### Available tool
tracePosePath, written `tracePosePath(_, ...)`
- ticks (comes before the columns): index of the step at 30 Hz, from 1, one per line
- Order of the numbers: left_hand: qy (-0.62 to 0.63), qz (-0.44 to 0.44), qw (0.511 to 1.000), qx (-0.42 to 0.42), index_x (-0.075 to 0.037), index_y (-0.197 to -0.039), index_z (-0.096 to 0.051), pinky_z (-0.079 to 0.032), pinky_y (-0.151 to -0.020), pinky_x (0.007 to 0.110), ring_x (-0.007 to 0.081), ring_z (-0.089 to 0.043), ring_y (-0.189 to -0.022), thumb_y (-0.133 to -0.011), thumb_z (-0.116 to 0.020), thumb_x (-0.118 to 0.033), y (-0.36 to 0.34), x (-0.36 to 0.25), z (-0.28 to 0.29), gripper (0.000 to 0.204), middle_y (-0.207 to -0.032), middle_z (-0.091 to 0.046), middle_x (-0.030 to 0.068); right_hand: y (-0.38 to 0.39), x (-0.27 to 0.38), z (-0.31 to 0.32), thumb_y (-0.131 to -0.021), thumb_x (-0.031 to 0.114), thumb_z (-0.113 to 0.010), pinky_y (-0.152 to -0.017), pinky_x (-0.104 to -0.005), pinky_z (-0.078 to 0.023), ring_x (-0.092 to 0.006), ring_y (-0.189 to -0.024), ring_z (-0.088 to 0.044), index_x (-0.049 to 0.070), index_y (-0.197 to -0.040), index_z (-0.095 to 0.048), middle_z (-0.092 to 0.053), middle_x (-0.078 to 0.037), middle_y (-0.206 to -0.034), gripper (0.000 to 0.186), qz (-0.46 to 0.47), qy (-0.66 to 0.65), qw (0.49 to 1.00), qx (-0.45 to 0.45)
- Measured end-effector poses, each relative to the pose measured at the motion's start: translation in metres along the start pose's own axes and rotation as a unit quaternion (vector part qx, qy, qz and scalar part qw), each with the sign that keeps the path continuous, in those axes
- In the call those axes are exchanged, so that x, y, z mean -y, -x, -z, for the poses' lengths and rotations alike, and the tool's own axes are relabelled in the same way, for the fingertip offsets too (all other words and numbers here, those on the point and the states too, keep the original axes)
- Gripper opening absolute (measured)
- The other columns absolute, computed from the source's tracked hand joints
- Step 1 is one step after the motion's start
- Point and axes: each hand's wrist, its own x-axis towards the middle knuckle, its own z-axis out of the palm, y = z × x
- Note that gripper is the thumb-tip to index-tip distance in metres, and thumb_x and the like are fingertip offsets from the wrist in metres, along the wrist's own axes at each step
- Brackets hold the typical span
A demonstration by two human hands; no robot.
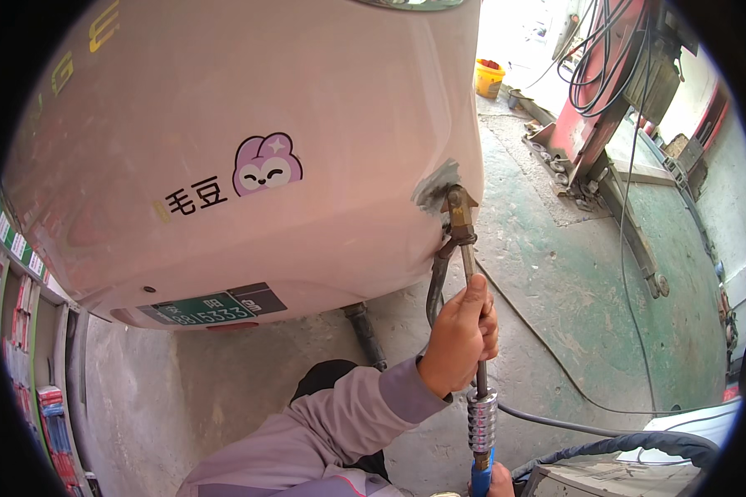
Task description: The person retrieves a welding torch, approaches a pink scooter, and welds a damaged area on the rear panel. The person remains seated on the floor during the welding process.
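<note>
Worn on the head, looking down and forward at close range onto a pink car body filling the left and centre; green concrete floor stretching far right; fisheye bending at the rim.

— What are you standing on?

— You have a concrete floor under you, painted green and worn grey in patches.

— What lies on it?

— You see a yellow bucket at the far end, beside the base of a red machine. A thin black cable runs across the worn paint, and a thicker grey hose lies near your side. A long metal bar rests flat, out from the machine.
</note>
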Motion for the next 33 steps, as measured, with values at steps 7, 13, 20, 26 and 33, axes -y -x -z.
tracePosePath(7, -0.061, -0.145, 0.986, 0.046, -0.009, -0.087, -0.048, -0.046, -0.060, 0.034, 0.0191, -0.055, -0.059, -0.105, -0.044, -0.051, -0.002, 0.030, 0.022, 0.046, -0.069, -0.053, 0.0047, 0.000, -0.006, 0.002, -0.095, 0.013, -0.046, -0.055, -0.0380, -0.044, -0.0246, -0.064, -0.056, 0.005, -0.088, -0.055, -0.058, -0.010, -0.074, 0.014, 0.006, 0.004, 1.000, 0.003)
tracePosePath(13, -0.047, 0.137, 0.983, 0.117, -0.006, -0.077, -0.053, -0.051, -0.061, 0.038, 0.0237, -0.060, -0.059, -0.103, -0.045, -0.042, 0.027, 0.053, 0.020, 0.046, -0.060, -0.057, 0.0106, 0.002, -0.009, 0.002, -0.096, 0.014, -0.046, -0.053, -0.0371, -0.044, -0.0230, -0.062, -0.055, 0.005, -0.088, -0.055, -0.057, -0.009, -0.073, 0.014, 0.005, -0.002, 1.000, 0.002)
tracePosePath(20, 0.017, 0.007, 0.996, 0.085, -0.007, -0.072, -0.053, -0.050, -0.057, 0.033, 0.0196, -0.059, -0.054, -0.102, -0.046, -0.042, 0.000, 0.013, 0.009, 0.046, -0.055, -0.056, 0.0096, 0.003, -0.011, 0.004, -0.096, 0.014, -0.046, -0.051, -0.0360, -0.043, -0.0211, -0.059, -0.055, 0.005, -0.087, -0.055, -0.057, -0.008, -0.071, 0.015, 0.009, -0.003, 1.000, 0.001)
tracePosePath(26, -0.043, 0.045, 0.996, 0.061, -0.005, -0.080, -0.052, -0.052, -0.063, 0.035, 0.0213, -0.060, -0.059, -0.103, -0.041, -0.041, 0.044, 0.076, 0.022, 0.044, -0.062, -0.058, 0.0105, 0.008, -0.007, 0.002, -0.096, 0.014, -0.046, -0.050, -0.0351, -0.042, -0.0195, -0.058, -0.054, 0.006, -0.087, -0.055, -0.057, -0.007, -0.069, 0.015, -0.043, -0.088, 0.995, -0.004)
tracePosePath(33, 0.071, -0.011, 0.997, 0.011, -0.010, -0.083, -0.049, -0.044, -0.059, 0.032, 0.0171, -0.050, -0.057, -0.100, -0.034, -0.064, 0.003, 0.038, 0.016, 0.059, -0.060, -0.047, 0.0034, 0.007, -0.011, 0.004, -0.096, 0.012, -0.050, -0.053, -0.0347, -0.042, -0.0194, -0.060, -0.052, 0.006, -0.085, -0.055, -0.055, -0.006, -0.070, 0.013, -0.081, -0.127, 0.988, -0.026)
